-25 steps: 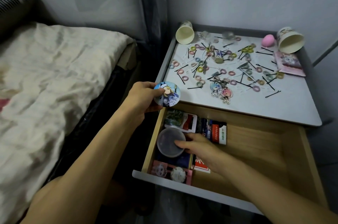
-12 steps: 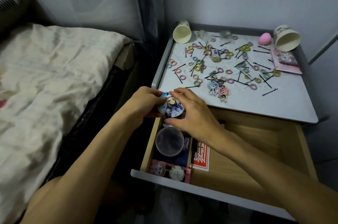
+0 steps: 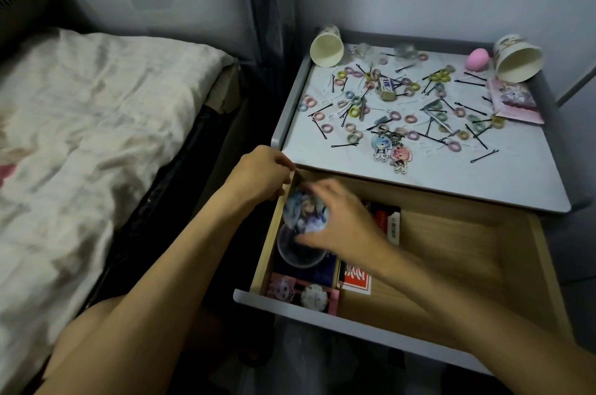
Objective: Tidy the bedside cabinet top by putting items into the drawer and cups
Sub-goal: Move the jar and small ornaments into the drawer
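Badge [image 3: 304, 212] sits pinched in my right hand [image 3: 342, 220], fingers on its top edge, thumb below, over the open drawer's [image 3: 451, 265] left rear corner, just above a clear round tub [image 3: 300, 256]. My left hand [image 3: 261, 173] curls beside the badge; I cannot tell whether it grips anything. Hair ties [image 3: 354, 111] and pins [image 3: 483, 156] litter the tabletop [image 3: 451, 175]

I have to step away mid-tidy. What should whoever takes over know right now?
Right hand: pinches the badge over the drawer's left rear, above the tub.
Left hand: at the drawer's left rear corner, fingers curled; unclear if it holds anything.
Done: drawer open.
Left: put the badge down. Hair ties, pins, keychains, sponge and packet lie on the top. Left cup and right cup lie tipped over.
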A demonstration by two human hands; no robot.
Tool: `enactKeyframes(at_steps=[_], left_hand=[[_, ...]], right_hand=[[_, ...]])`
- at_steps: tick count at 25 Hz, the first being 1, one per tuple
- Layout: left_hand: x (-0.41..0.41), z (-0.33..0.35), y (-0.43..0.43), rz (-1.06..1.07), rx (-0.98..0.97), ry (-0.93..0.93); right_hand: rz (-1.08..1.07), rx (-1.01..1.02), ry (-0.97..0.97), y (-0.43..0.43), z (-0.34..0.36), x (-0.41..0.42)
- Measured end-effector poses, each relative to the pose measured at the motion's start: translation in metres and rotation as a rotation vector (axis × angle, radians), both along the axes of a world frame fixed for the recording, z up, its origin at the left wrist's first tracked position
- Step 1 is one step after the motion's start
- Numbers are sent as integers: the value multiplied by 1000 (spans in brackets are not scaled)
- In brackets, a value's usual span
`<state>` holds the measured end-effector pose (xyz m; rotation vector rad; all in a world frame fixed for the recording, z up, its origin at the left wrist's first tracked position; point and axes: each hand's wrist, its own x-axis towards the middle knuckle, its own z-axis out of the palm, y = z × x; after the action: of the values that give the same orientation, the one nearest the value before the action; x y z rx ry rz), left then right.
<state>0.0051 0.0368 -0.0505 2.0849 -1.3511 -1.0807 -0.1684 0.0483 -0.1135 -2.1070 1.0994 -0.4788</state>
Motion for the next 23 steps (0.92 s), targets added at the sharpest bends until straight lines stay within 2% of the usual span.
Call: enactKeyframes(at_steps=[3, 7, 12, 16, 19, 23], left_hand=[[-3, 1, 1, -31, 11, -127], [-5, 0, 1, -20, 24, -116], [-5, 0, -1, 8, 15, -94], [-7, -1, -2, 2, -14, -108], [-10, -2, -2, -55, -111, -114], [-29, 0, -3, -188, -243, -62]], right_hand=[[86, -74, 126, 15, -30, 3], [124, -93, 129, 12, -37, 2], [167, -222, 155, 16, -37, -1], [185, -143, 123, 14, -37, -4], [86, -9, 36, 5, -19, -15], [-207, -55, -56, -29, 23, -53]])
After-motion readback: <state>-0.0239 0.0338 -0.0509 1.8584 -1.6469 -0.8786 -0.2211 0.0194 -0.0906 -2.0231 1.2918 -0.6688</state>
